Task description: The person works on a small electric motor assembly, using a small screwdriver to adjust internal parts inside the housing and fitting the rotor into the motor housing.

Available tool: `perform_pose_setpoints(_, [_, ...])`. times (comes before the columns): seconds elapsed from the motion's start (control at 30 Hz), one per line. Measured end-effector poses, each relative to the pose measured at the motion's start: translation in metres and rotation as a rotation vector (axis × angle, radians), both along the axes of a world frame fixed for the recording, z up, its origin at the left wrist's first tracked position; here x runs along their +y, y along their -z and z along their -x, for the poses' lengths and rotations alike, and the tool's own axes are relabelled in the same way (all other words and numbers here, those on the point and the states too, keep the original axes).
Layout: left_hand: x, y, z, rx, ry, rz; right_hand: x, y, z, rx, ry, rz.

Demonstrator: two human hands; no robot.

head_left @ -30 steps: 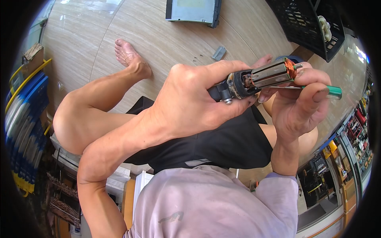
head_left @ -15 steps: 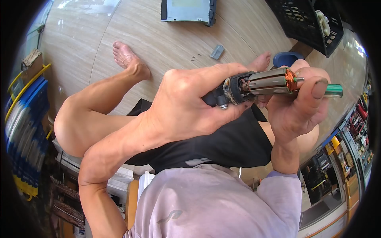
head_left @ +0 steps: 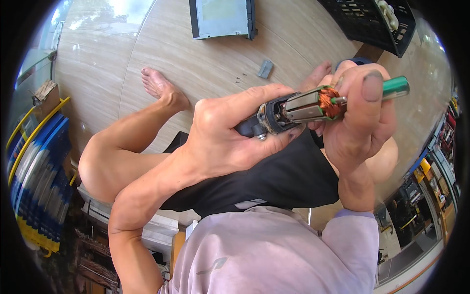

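My left hand (head_left: 220, 132) is wrapped around the dark housing (head_left: 274, 115) of a power tool. Out of the housing's open end sticks a motor armature (head_left: 301, 105), with copper windings and a short shaft at its right end. My right hand (head_left: 360, 108) is closed beside the windings, thumb raised near the shaft. From behind its fingers juts the translucent green handle (head_left: 396, 87) of what looks like a screwdriver; its blade is hidden. Whether the right fingers also touch the armature I cannot tell.
A grey box-like device (head_left: 224, 19) lies on the tiled floor, with a small grey block (head_left: 265, 69) and several tiny dark bits (head_left: 240, 78) nearer me. A black crate (head_left: 372, 24) stands at upper right. Blue-and-yellow racked items (head_left: 41, 171) are at left, cluttered shelves (head_left: 435, 181) at right.
The armature has tilted so its copper end faces me more. My right hand has shifted slightly left and up, and the green handle now slants upward. The whole view has shifted a little.
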State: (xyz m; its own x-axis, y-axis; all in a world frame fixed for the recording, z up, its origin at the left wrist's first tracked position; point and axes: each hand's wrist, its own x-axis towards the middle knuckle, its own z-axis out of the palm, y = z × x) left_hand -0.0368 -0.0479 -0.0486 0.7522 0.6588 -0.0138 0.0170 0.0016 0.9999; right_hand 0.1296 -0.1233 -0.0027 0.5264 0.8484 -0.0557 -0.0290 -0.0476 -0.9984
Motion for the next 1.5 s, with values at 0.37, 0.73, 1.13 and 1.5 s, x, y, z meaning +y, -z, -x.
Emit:
perform_pose_setpoints(0.37, [0.005, -0.001, 0.002, -0.064, 0.008, -0.048, 0.007, -0.004, 0.009, -0.065, 0.108, 0.044])
perform_pose_setpoints(0.73, [0.014, -0.010, 0.004, -0.068, 0.097, -0.447, 0.010, -0.001, 0.018, -0.027, 0.122, 0.089])
perform_pose_setpoints(1.13, [0.019, -0.017, 0.005, -0.011, 0.186, -0.401, 0.017, -0.001, 0.021, -0.045, 0.102, 0.056])
perform_pose_setpoints(1.5, [0.011, -0.003, -0.001, -0.147, 0.045, -0.358, 0.017, 0.001, 0.026, -0.067, 0.054, 0.074])
